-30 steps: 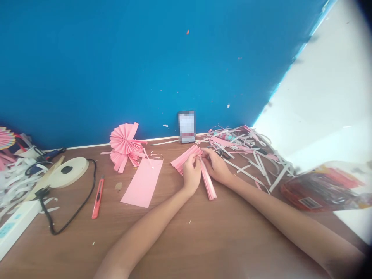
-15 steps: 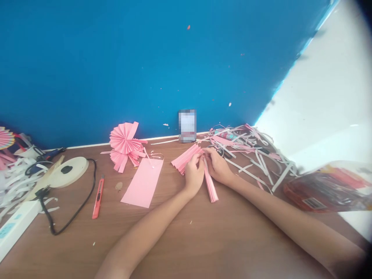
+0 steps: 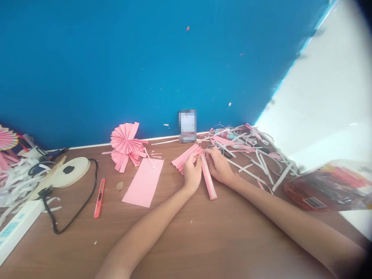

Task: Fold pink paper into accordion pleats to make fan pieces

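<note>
Both my hands meet at the middle of the brown table point(image 3: 203, 240) on a pleated pink paper strip point(image 3: 209, 180). My left hand point(image 3: 192, 173) pinches the pleats where they fan out to the left. My right hand point(image 3: 218, 165) presses its fingers on the folded, stacked part that points toward me. A flat pink paper sheet point(image 3: 143, 182) lies just left of my left hand. Behind it rest finished pink paper fans point(image 3: 125, 145) against the blue wall.
A red utility knife point(image 3: 99, 196) lies left of the pink sheet. A tape roll point(image 3: 69, 171), a black cable point(image 3: 72, 209) and a white power strip point(image 3: 14, 228) sit at the far left. Paper strip scraps point(image 3: 250, 149) pile up at right, beside a plastic packet point(image 3: 325, 188).
My fingers have shifted slightly along the pleated strip and the folded end has swung a little; the view has drifted slightly. Nothing else has moved.
</note>
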Tool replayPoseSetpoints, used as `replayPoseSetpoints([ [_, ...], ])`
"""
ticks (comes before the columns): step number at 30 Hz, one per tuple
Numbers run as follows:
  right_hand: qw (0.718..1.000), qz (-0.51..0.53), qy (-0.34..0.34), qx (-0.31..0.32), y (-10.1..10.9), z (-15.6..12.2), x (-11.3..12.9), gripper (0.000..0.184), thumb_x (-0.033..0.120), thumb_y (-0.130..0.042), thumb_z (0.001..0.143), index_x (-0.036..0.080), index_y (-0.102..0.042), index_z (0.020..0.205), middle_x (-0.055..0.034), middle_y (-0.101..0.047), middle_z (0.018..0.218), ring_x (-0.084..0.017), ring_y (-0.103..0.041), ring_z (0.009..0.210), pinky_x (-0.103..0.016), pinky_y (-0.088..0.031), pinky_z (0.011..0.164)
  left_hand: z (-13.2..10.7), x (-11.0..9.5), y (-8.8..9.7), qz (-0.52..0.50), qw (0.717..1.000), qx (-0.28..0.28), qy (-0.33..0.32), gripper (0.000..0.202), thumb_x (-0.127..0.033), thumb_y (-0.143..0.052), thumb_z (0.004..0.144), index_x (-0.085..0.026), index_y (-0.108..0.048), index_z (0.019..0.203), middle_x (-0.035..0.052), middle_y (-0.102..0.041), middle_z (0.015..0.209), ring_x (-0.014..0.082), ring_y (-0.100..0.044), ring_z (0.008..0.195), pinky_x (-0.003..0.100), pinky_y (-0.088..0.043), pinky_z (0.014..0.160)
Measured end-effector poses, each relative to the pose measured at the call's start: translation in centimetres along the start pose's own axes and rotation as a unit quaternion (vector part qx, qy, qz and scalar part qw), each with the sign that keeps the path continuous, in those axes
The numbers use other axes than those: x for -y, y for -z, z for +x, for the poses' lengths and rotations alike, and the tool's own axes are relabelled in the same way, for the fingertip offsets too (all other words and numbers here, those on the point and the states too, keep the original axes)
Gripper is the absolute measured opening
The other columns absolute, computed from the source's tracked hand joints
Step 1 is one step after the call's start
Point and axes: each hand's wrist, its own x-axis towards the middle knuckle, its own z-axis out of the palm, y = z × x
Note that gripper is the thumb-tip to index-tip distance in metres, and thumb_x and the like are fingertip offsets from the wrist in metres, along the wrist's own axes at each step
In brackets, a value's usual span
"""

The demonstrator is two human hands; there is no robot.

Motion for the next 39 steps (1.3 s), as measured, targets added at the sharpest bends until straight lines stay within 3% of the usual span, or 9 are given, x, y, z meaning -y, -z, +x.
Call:
replayPoseSetpoints([
  [7,0.996,0.077,0.031,0.015,0.89,0.25,0.33,0.028,0.011,-0.039,0.090,0.025,-0.056,0.109,-0.0072,-0.057,0.100,-0.021,-0.055,0.095,-0.037,-0.047,0.082,0.04,-0.34,0.10,-0.026,1.000,-0.007,-0.001,0.025,-0.036,-0.050,0.092,-0.017,-0.060,0.104,0.0079,-0.067,0.098,0.0185,-0.064,0.090,0.029,-0.049,0.078],
  [12,0.997,0.083,0.005,-0.004,0.88,0.17,0.31,0.020,0.014,-0.042,0.090,0.022,-0.055,0.102,-0.0062,-0.059,0.093,-0.020,-0.057,0.086,-0.035,-0.047,0.077,0.07,-0.69,-0.13,-0.075,0.997,0.019,0.009,0.025,-0.037,-0.059,0.087,-0.017,-0.058,0.101,0.0061,-0.067,0.093,0.0167,-0.064,0.088,0.025,-0.048,0.075],
  [17,0.998,0.060,-0.016,0.017,0.70,0.06,0.18,0.023,0.014,-0.044,0.087,0.023,-0.052,0.106,-0.0046,-0.062,0.091,-0.018,-0.058,0.077,-0.033,-0.047,0.072,0.27,-0.35,-0.15,-0.091,0.996,0.023,0.002,0.018,-0.032,-0.062,0.084,-0.016,-0.056,0.091,0.0020,-0.064,0.082,0.0133,-0.062,0.078,0.021,-0.045,0.067],
  [21,0.998,0.043,-0.010,0.042,0.52,-0.01,0.12,0.028,0.014,-0.044,0.086,0.023,-0.049,0.113,-0.0057,-0.063,0.097,-0.019,-0.060,0.082,-0.033,-0.047,0.073,0.35,-0.11,0.02,-0.073,0.997,0.008,0.000,0.014,-0.029,-0.059,0.084,-0.016,-0.056,0.083,-0.0004,-0.061,0.072,0.0112,-0.060,0.068,0.020,-0.042,0.060],
  [24,0.998,0.042,-0.007,0.045,0.43,-0.06,0.15,0.030,0.016,-0.043,0.087,0.023,-0.047,0.116,-0.0057,-0.064,0.100,-0.020,-0.062,0.086,-0.033,-0.048,0.075,0.22,-0.15,0.07,-0.069,0.998,0.004,0.005,0.010,-0.023,-0.059,0.083,-0.016,-0.057,0.089,0.0022,-0.065,0.082,0.0126,-0.063,0.075,0.021,-0.046,0.065],
  [28,0.998,0.043,-0.004,0.047,0.37,-0.12,0.18,0.032,0.016,-0.044,0.088,0.023,-0.046,0.119,-0.0054,-0.063,0.100,-0.020,-0.061,0.086,-0.033,-0.048,0.075,0.11,-0.38,0.11,-0.075,0.997,0.016,0.007,0.029,-0.017,-0.057,0.082,-0.018,-0.053,0.111,0.0058,-0.066,0.101,0.0138,-0.065,0.084,0.024,-0.049,0.074],
  [33,0.999,0.026,-0.011,0.016,0.47,0.09,0.19,0.028,0.014,-0.041,0.088,0.023,-0.050,0.113,-0.0074,-0.059,0.096,-0.021,-0.057,0.086,-0.035,-0.047,0.076,0.10,-0.81,0.00,-0.075,0.997,0.033,-0.001,0.028,-0.025,-0.051,0.090,-0.020,-0.050,0.118,0.0077,-0.062,0.115,0.0154,-0.061,0.102,0.028,-0.047,0.088],
  [36,0.999,0.029,-0.022,-0.017,0.59,0.33,0.32,0.026,0.014,-0.040,0.089,0.023,-0.053,0.109,-0.0081,-0.058,0.098,-0.022,-0.056,0.091,-0.037,-0.046,0.079,0.01,-0.87,-0.18,-0.060,0.997,0.055,0.006,0.034,-0.030,-0.052,0.091,-0.021,-0.047,0.123,0.0065,-0.065,0.106,0.0158,-0.061,0.099,0.028,-0.047,0.086],
  [39,0.998,0.033,-0.027,-0.037,0.64,0.41,0.37,0.023,0.015,-0.043,0.088,0.023,-0.055,0.106,-0.0082,-0.058,0.099,-0.023,-0.055,0.095,-0.039,-0.046,0.082,0.00,-0.77,-0.25,-0.058,0.996,0.060,0.032,0.040,-0.036,-0.055,0.090,-0.021,-0.044,0.125,0.0023,-0.065,0.085,0.0146,-0.062,0.079,0.026,-0.049,0.072],
])
